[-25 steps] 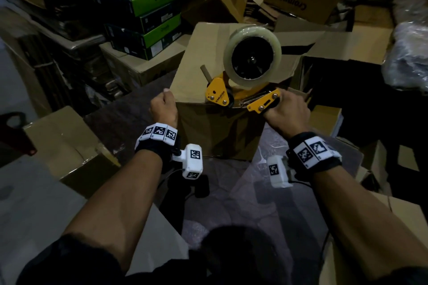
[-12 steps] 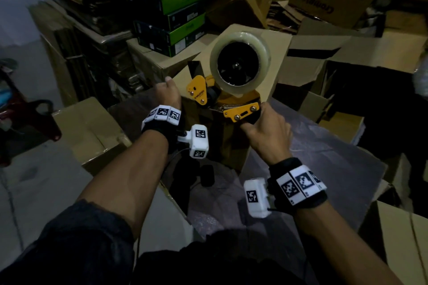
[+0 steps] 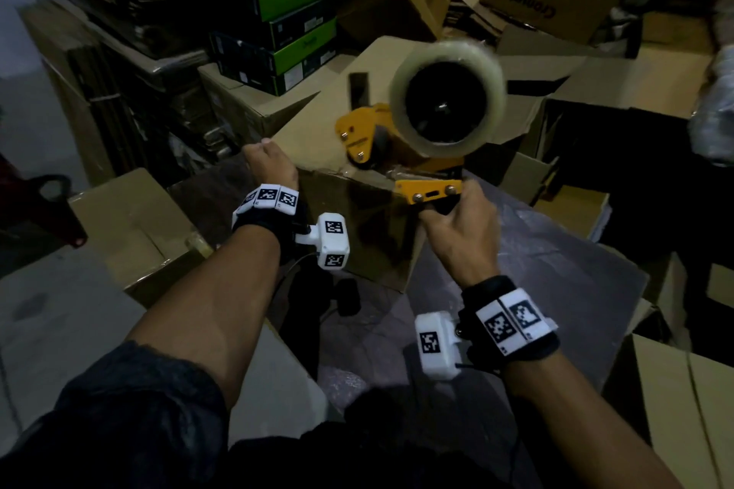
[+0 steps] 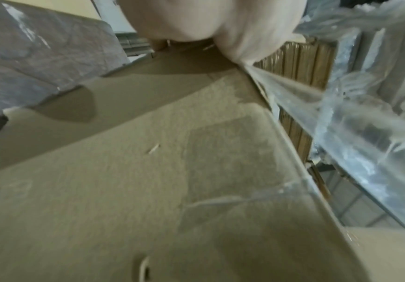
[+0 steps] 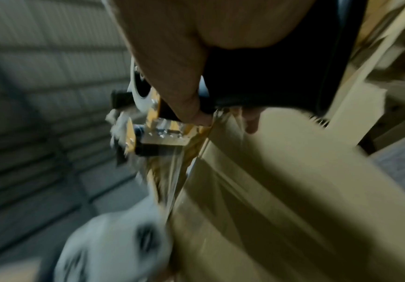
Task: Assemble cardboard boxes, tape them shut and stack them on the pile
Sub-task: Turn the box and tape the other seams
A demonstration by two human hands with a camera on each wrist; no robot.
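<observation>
- Head view: right hand (image 3: 460,234) grips the tape dispenser (image 3: 401,147), now dragged to the cardboard box (image 3: 317,139)'s near top edge.
- Left hand (image 3: 270,163) still clamps the box's left corner.

both arms reach forward, left hand (image 3: 271,165) and right hand (image 3: 462,236) curled.

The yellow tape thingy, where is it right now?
In the head view the tape dispenser sits at the near top edge of the cardboard box, gripped by the right hand, while the left hand holds the box's left corner.
</observation>
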